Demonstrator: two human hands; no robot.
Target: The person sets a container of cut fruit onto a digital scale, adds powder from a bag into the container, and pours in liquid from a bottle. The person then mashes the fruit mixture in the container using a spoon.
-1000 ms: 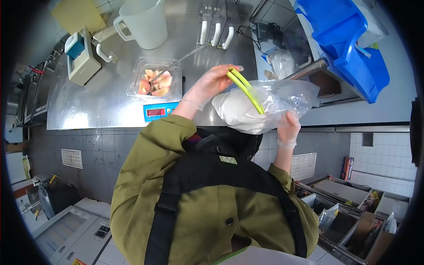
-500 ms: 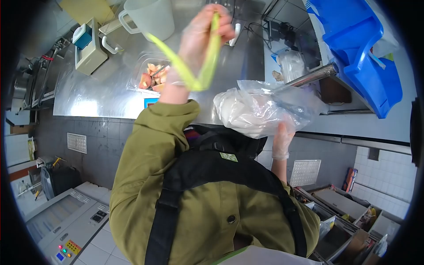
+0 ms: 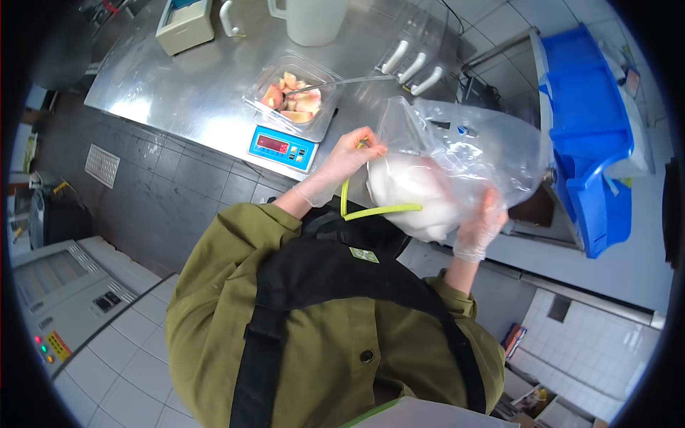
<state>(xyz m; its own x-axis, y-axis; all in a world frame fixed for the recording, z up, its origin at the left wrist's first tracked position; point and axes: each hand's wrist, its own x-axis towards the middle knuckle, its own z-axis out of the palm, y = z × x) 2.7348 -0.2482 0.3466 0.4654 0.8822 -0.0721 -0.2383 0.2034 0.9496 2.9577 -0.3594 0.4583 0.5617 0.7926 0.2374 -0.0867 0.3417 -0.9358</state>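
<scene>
A clear plastic bag (image 3: 492, 135) of white powder (image 3: 410, 189) is held up in front of my body, over the counter's front edge. My left hand (image 3: 351, 155), in a clear glove, is closed on the bag's left edge and on a yellow-green bag clip (image 3: 378, 211). The clip hangs bent in a V below those fingers, across the front of the bag. My right hand (image 3: 482, 225), also gloved, grips the bag's right side from below. To the left, a clear plastic tub (image 3: 325, 78) of cut fruit (image 3: 296, 100) rests on a blue-fronted scale (image 3: 282, 148).
A metal utensil (image 3: 349, 80) leans out of the tub. White handles (image 3: 410, 68) and a pale pitcher (image 3: 314, 21) stand farther back on the steel counter (image 3: 185, 85). Blue bins (image 3: 585, 93) are at the right. A control panel (image 3: 85, 292) is at lower left.
My left hand came down with the clip from above the counter to the bag's left edge. The bag is raised and more spread out. The view has turned, bringing the scale into sight.
</scene>
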